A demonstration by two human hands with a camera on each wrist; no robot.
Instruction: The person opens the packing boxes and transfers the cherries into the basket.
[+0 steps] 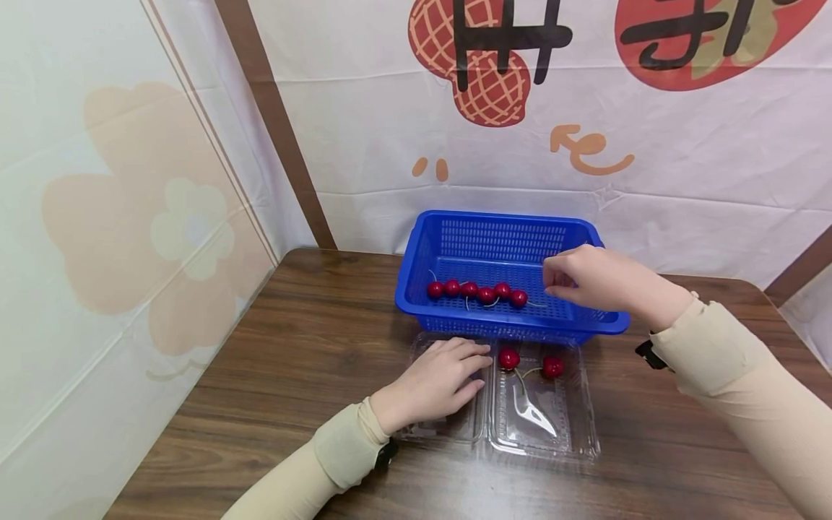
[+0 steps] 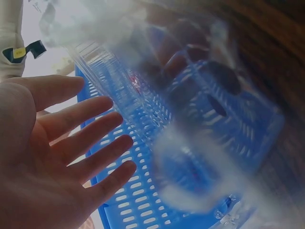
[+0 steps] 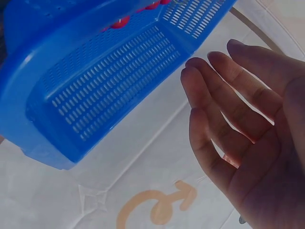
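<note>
Over the right part of a blue plastic basket (image 1: pixel 507 330) hangs my right hand (image 1: pixel 588 276), fingers loosely bent, holding nothing. The right wrist view shows that same hand (image 3: pixel 259 176) with relaxed fingers beside the basket wall (image 3: pixel 114 86). Several red cherries (image 1: pixel 485 295) with stems lie in a row on the basket floor. In front of it stands an opened clear plastic clamshell box (image 1: pixel 575 433). My left hand (image 1: pixel 438 379) lies over its left half, fingers spread. Two cherries, one left (image 1: pixel 509 359) and one right (image 1: pixel 553 367), sit in its right half, stems crossing.
A brown wood-grain table (image 1: pixel 312 347) carries the basket and the box. Behind it hangs a white printed cloth (image 1: pixel 364 130), close to the basket's back edge. Another cloth with a pale flower (image 1: pixel 130 217) borders the table on the left.
</note>
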